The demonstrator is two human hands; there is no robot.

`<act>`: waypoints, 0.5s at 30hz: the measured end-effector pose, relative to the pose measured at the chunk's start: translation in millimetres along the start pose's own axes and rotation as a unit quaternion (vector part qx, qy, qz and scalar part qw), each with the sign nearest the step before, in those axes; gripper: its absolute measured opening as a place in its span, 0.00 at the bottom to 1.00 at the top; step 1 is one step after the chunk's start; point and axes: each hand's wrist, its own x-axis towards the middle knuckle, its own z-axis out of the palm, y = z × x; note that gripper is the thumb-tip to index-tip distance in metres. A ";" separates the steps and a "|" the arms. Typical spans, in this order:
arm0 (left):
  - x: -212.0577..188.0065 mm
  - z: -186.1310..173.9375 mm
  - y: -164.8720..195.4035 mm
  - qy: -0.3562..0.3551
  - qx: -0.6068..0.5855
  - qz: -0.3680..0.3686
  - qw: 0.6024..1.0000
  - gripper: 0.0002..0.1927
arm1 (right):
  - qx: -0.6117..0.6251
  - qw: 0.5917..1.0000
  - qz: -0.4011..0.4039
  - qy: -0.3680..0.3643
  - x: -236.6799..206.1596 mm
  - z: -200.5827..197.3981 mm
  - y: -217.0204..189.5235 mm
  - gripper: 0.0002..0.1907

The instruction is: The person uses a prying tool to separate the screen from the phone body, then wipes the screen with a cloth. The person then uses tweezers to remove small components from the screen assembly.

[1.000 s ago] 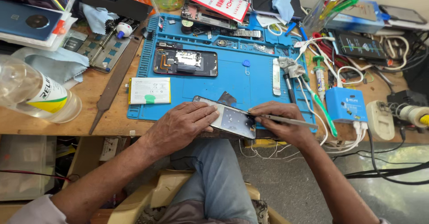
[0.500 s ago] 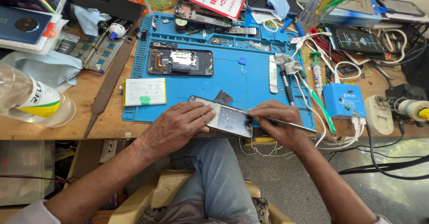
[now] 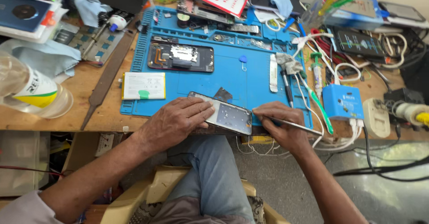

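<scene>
A: Where's the phone panel (image 3: 225, 114)?
B: On the near edge of the blue mat (image 3: 232, 79), flat, slightly slanted.
A: Left hand (image 3: 174, 123)?
B: Palm down on the panel's left end, fingers (image 3: 203, 112) spread loosely over it, pressing, not curled around.
A: Right hand (image 3: 281, 125)?
B: At the panel's right end, fingers pinched shut on a thin metal tool (image 3: 290, 124), tip touching the panel's right edge.
A: Rest?
B: Opened phone (image 3: 181, 58) farther back on the mat, white battery (image 3: 144, 85) on its left edge.

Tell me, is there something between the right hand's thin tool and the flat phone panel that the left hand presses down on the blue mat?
Nothing visible. The thin tool in the right hand reaches the right edge of the phone panel directly; the left hand covers only its left part.
</scene>
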 end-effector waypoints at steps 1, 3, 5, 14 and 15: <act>0.1 0.7 0.2 -0.002 0.005 0.003 1.000 0.22 | -0.009 1.000 -0.005 0.004 -0.1 -0.4 -0.1 0.11; -0.2 1.1 -0.5 -0.004 0.006 0.004 1.000 0.23 | 0.018 1.000 -0.014 0.012 1.0 -0.1 -0.1 0.10; -1.1 1.2 -0.2 -0.002 -0.008 -0.005 1.000 0.24 | 0.027 0.999 -0.015 0.010 4.1 2.3 0.5 0.08; -0.6 2.0 1.9 0.003 0.006 -0.004 1.000 0.23 | 0.029 0.999 -0.024 0.005 2.0 6.1 0.1 0.09; -1.1 1.3 1.3 0.000 0.004 -0.001 1.000 0.23 | 0.034 0.999 -0.018 0.012 1.9 5.7 -1.1 0.09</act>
